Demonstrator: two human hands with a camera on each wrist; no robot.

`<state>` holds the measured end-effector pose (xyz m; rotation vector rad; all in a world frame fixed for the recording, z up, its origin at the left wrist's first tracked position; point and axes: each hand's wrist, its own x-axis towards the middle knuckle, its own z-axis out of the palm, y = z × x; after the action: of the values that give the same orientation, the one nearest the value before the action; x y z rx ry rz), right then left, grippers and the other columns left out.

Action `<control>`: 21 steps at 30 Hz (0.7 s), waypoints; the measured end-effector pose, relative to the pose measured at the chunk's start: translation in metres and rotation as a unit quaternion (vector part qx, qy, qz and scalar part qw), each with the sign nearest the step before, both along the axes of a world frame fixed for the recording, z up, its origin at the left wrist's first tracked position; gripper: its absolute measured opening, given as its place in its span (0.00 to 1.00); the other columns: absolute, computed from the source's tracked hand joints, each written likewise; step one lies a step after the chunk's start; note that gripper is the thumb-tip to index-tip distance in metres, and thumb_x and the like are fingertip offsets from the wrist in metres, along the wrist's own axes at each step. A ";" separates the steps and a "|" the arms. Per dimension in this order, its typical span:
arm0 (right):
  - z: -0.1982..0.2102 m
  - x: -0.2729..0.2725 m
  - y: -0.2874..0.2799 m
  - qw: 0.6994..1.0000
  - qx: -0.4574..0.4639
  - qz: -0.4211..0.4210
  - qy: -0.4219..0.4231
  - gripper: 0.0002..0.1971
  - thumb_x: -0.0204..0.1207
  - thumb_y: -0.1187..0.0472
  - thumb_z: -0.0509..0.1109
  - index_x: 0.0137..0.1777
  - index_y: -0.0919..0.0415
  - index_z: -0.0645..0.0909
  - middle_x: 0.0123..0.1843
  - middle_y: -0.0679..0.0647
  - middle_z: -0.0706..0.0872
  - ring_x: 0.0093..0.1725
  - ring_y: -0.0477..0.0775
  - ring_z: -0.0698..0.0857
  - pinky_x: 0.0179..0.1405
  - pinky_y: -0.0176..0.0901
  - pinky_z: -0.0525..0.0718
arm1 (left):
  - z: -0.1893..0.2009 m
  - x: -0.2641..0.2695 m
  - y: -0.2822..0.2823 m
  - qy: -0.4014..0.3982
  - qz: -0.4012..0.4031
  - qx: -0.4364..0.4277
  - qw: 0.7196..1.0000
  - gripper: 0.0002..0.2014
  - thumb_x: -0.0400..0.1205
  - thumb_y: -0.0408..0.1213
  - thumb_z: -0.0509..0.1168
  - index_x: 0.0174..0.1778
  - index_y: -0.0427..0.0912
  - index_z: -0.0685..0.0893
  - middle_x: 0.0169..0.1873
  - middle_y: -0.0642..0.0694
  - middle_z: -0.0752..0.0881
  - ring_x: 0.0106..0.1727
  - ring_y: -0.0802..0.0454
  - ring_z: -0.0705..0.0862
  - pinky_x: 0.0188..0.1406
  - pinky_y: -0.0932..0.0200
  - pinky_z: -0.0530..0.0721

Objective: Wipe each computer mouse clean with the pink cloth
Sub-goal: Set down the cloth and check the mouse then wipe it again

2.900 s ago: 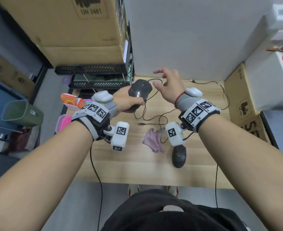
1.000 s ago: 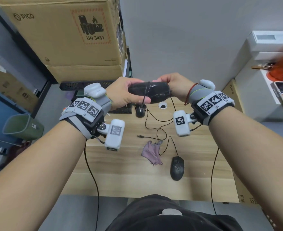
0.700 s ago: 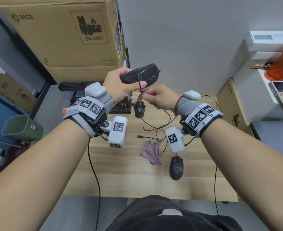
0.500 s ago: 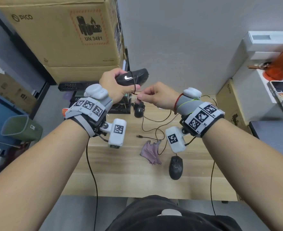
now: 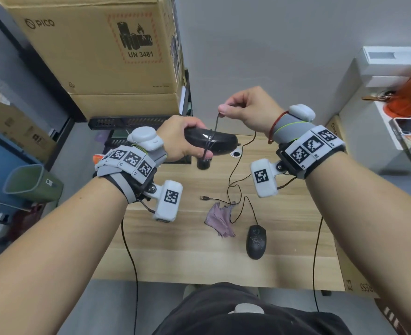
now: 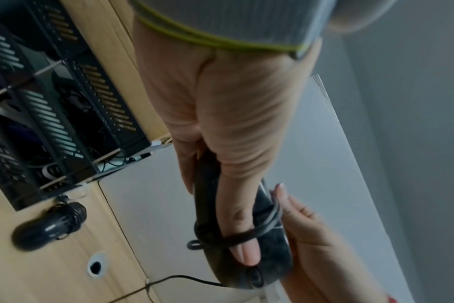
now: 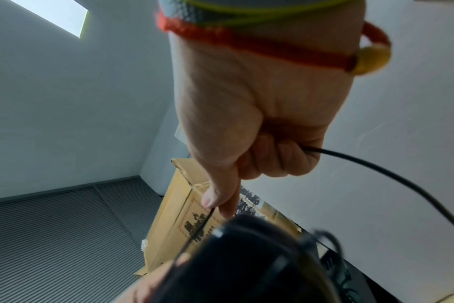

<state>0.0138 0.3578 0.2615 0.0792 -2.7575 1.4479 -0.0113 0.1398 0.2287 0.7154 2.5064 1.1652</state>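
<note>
I am holding a black wired mouse (image 5: 210, 143) above the back of the bench (image 5: 180, 257), my left hand (image 5: 184, 143) clenched around its body with the thumb pressing a loop of cable (image 6: 254, 233) against the shell. My right hand (image 5: 246, 110) is pinching that same cable (image 5: 215, 126) between thumb and forefinger and is drawing it upward, higher than it was half a second ago, when it sat level with the mouse; the mouse itself has tipped from nose-up to lying roughly level. I judge that I am winding the cord round this mouse (tidying it, not wiping), so the cleaning is paused. The pink cloth (image 5: 220, 221) is lying crumpled and untouched on the bench, a slack run of cable crossing its far edge, with a second black mouse (image 5: 256, 241) just beside it to the right. A third mouse (image 6: 48, 225), its cord already wrapped, is sitting at the back by the black rack (image 6: 65, 114). Whether the mouse in my hands has been wiped, I cannot tell.
</note>
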 end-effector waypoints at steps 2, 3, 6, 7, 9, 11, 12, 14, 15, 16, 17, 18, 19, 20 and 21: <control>-0.007 -0.001 0.002 1.000 -0.003 -0.015 -0.015 0.10 0.77 0.50 0.74 0.42 0.57 0.89 0.29 0.51 0.77 0.26 0.41 0.68 0.27 0.30 0.68 | 0.007 0.004 0.003 -0.011 -0.018 0.038 0.999 0.19 0.62 0.40 0.87 0.44 0.51 0.87 0.35 0.54 0.87 0.34 0.62 0.82 0.39 0.68 0.79; -0.011 -0.001 0.003 0.999 -0.008 -0.023 -0.028 0.11 0.77 0.50 0.74 0.43 0.58 0.89 0.30 0.51 0.78 0.26 0.41 0.69 0.26 0.29 0.69 | 0.011 0.006 0.005 -0.019 -0.024 0.058 0.998 0.19 0.62 0.38 0.87 0.44 0.51 0.87 0.35 0.54 0.87 0.34 0.63 0.82 0.39 0.69 0.80; -0.023 0.001 0.007 0.997 0.018 -0.021 -0.077 0.08 0.80 0.63 0.70 0.44 0.68 0.85 0.29 0.54 0.77 0.25 0.46 0.70 0.23 0.35 0.69 | 0.020 0.007 0.005 -0.050 -0.027 0.131 0.990 0.21 0.60 0.40 0.88 0.45 0.50 0.87 0.39 0.53 0.89 0.40 0.57 0.86 0.48 0.59 0.87; -0.025 0.004 0.006 0.995 0.047 -0.010 -0.087 0.08 0.79 0.69 0.66 0.40 0.69 0.83 0.28 0.54 0.75 0.25 0.48 0.69 0.24 0.38 0.69 | 0.021 0.007 0.006 -0.060 -0.022 0.157 0.986 0.22 0.59 0.41 0.88 0.45 0.49 0.87 0.40 0.53 0.89 0.43 0.54 0.88 0.51 0.54 0.88; -0.030 0.011 -0.001 0.994 0.048 0.010 -0.098 0.10 0.79 0.65 0.65 0.36 0.62 0.82 0.28 0.53 0.70 0.25 0.50 0.67 0.25 0.41 0.70 | 0.021 0.006 0.007 -0.076 0.004 0.215 0.974 0.20 0.62 0.38 0.86 0.46 0.47 0.87 0.41 0.51 0.90 0.44 0.51 0.89 0.51 0.52 0.89; -0.033 0.019 -0.011 0.993 0.016 0.037 -0.110 0.12 0.82 0.53 0.65 0.42 0.54 0.88 0.30 0.53 0.68 0.26 0.50 0.66 0.26 0.39 0.70 | 0.019 0.003 0.009 -0.062 0.055 0.247 0.965 0.18 0.65 0.34 0.85 0.47 0.46 0.86 0.41 0.51 0.90 0.42 0.53 0.88 0.49 0.55 0.88; -0.034 0.023 -0.016 0.992 0.012 0.049 -0.113 0.13 0.83 0.50 0.65 0.45 0.52 0.90 0.28 0.50 0.68 0.25 0.48 0.66 0.27 0.37 0.70 | 0.018 0.001 0.010 -0.044 0.085 0.247 0.964 0.18 0.65 0.34 0.85 0.47 0.46 0.86 0.41 0.50 0.90 0.42 0.54 0.87 0.49 0.54 0.88; -0.032 0.028 -0.026 0.991 0.031 0.072 -0.111 0.14 0.84 0.50 0.64 0.49 0.53 0.90 0.21 0.42 0.69 0.21 0.41 0.65 0.26 0.32 0.68 | 0.013 -0.003 0.009 -0.012 0.137 0.223 0.965 0.19 0.64 0.37 0.86 0.46 0.47 0.87 0.43 0.48 0.90 0.41 0.55 0.86 0.49 0.52 0.88; -0.029 0.031 -0.030 0.990 0.040 0.084 -0.106 0.14 0.84 0.51 0.64 0.50 0.54 0.90 0.17 0.40 0.69 0.19 0.40 0.66 0.24 0.29 0.66 | 0.011 -0.004 0.008 -0.004 0.154 0.204 0.967 0.19 0.64 0.39 0.87 0.47 0.46 0.88 0.43 0.48 0.90 0.40 0.56 0.86 0.48 0.55 0.87; -0.024 0.032 -0.032 0.989 0.050 0.094 -0.099 0.14 0.84 0.51 0.65 0.50 0.55 0.90 0.15 0.40 0.69 0.18 0.40 0.67 0.22 0.27 0.64 | 0.008 -0.005 0.006 0.001 0.166 0.179 0.970 0.20 0.64 0.40 0.87 0.47 0.45 0.88 0.42 0.50 0.89 0.39 0.57 0.85 0.45 0.59 0.86; -0.020 0.033 -0.034 0.989 0.057 0.099 -0.094 0.13 0.84 0.52 0.65 0.50 0.56 0.91 0.13 0.40 0.68 0.17 0.41 0.67 0.20 0.27 0.63 | 0.005 -0.005 0.005 0.008 0.174 0.151 0.973 0.20 0.63 0.41 0.87 0.48 0.46 0.88 0.41 0.52 0.89 0.37 0.59 0.84 0.41 0.64 0.84; -0.016 0.034 -0.034 0.989 0.060 0.103 -0.088 0.13 0.84 0.52 0.66 0.49 0.56 0.91 0.13 0.41 0.67 0.17 0.42 0.66 0.19 0.28 0.63 | 0.003 -0.006 0.003 0.017 0.179 0.121 0.976 0.21 0.63 0.43 0.87 0.48 0.47 0.88 0.39 0.54 0.88 0.36 0.59 0.83 0.38 0.65 0.82; -0.011 0.035 -0.035 0.989 0.057 0.106 -0.081 0.14 0.83 0.51 0.67 0.47 0.57 0.91 0.12 0.43 0.66 0.17 0.44 0.65 0.18 0.28 0.62 | 0.001 -0.007 0.001 0.028 0.184 0.091 0.978 0.21 0.62 0.46 0.87 0.47 0.49 0.88 0.38 0.55 0.88 0.35 0.60 0.83 0.36 0.66 0.79; -0.008 0.034 -0.034 0.990 0.051 0.108 -0.072 0.14 0.82 0.50 0.68 0.46 0.58 0.91 0.13 0.44 0.64 0.17 0.46 0.63 0.18 0.29 0.61 | 0.000 -0.007 -0.001 0.038 0.185 0.062 0.980 0.21 0.61 0.47 0.87 0.47 0.51 0.87 0.38 0.57 0.88 0.35 0.61 0.83 0.34 0.67 0.77; -0.005 0.033 -0.033 0.991 0.047 0.109 -0.064 0.14 0.81 0.50 0.69 0.45 0.58 0.91 0.14 0.44 0.63 0.18 0.46 0.61 0.18 0.30 0.61 | -0.001 -0.008 -0.003 0.046 0.183 0.035 0.981 0.21 0.61 0.47 0.87 0.47 0.52 0.87 0.38 0.58 0.88 0.35 0.62 0.82 0.32 0.69 0.75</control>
<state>0.0472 0.3244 0.2566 0.3104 -3.0029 1.4117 -0.0190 0.1373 0.2281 0.3337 2.7668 1.3711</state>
